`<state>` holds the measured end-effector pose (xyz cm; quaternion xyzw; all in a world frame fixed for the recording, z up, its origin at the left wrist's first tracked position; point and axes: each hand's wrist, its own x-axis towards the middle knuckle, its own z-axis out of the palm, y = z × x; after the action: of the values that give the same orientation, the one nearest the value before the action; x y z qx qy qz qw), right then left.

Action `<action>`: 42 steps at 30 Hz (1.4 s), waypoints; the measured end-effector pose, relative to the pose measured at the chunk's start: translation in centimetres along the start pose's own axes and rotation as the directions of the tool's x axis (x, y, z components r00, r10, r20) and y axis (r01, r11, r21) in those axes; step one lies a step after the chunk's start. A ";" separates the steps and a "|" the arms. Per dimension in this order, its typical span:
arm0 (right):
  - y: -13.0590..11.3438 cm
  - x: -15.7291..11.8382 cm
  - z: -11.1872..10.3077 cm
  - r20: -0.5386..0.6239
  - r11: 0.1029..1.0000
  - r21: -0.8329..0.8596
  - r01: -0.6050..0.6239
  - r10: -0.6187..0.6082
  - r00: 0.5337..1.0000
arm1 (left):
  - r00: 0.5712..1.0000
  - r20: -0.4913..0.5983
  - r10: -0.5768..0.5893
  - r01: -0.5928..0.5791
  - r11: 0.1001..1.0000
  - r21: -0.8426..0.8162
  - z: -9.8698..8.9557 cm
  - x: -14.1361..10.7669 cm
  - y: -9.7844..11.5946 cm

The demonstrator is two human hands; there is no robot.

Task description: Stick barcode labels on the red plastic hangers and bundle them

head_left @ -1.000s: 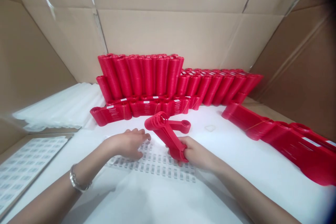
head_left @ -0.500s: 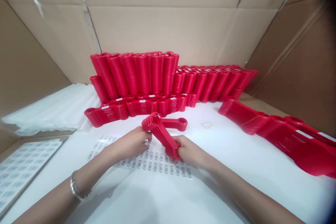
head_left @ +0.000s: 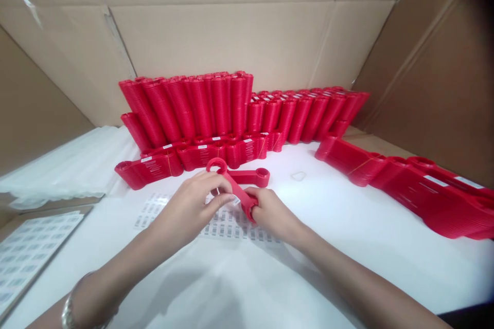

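My right hand [head_left: 270, 211] grips the lower end of a red link-shaped piece [head_left: 240, 191] with a ring at each end. Over the piece's middle, my left hand [head_left: 206, 198] has thumb and fingertips closed on a small white label [head_left: 234, 199]. Another red piece [head_left: 252, 177] lies on the white table [head_left: 309, 267] just behind. Beneath the hands is a clear sheet of small printed labels [head_left: 227, 227], partly covered by the left hand.
Tall stacks of red pieces [head_left: 196, 108] stand along the cardboard wall [head_left: 231, 36], and banded bundles [head_left: 405, 185] lie at the right. White plastic sleeves [head_left: 73, 159] and another label sheet [head_left: 31, 252] are at the left. A rubber band [head_left: 298, 176] lies behind the right hand.
My left hand has risen from the label sheet onto the held red piece, and a small white label now shows at its fingertips. The view has shifted slightly.
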<state>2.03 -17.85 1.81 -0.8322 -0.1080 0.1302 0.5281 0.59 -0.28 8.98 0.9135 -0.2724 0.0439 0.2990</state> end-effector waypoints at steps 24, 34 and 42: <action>-0.8 -0.6 -0.2 -0.054 0.986 -0.159 0.048 -0.058 0.997 | 0.994 -0.099 0.034 -0.018 0.988 0.154 2.5 0.6 -0.2; -0.8 -0.8 0.1 -0.061 0.983 -0.161 0.087 -0.098 0.993 | 0.964 -0.155 0.217 -0.139 0.905 0.402 3.5 0.3 -0.8; -1.0 -1.3 0.3 -0.024 0.978 -0.191 0.083 -0.090 0.996 | 0.817 -0.362 0.449 -0.051 0.680 0.731 3.4 1.1 -2.0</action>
<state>0.69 -17.59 2.71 -0.8752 -0.1475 0.0828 0.4532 2.32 -1.35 5.44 0.8621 -0.2728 0.4268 -0.0126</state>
